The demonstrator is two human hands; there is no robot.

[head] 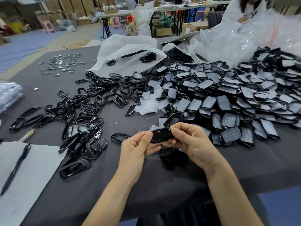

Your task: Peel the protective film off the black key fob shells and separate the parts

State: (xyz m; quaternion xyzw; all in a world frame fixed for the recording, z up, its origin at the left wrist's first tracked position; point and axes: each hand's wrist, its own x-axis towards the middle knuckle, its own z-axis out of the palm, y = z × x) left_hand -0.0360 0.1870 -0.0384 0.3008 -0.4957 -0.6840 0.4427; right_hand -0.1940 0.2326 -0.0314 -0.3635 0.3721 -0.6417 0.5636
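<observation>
A glossy black key fob shell (160, 135) is held above the table's near edge between both hands. My left hand (138, 148) pinches its left end with thumb on top. My right hand (189, 143) grips its right end with curled fingers. A large heap of film-covered shells (228, 98) fills the right side of the dark table. Bare black frames (84, 115) lie scattered on the left. Peeled white film pieces (150, 103) sit between the two piles. A small black part (167, 152) lies under my hands.
A clear plastic bag (127, 54) with a few black parts lies at the back centre. Small metal pieces (63, 62) are spread at the far left. White paper (29, 173) with a black pen (16, 167) covers the near left corner. Another person (241, 7) sits at the far right.
</observation>
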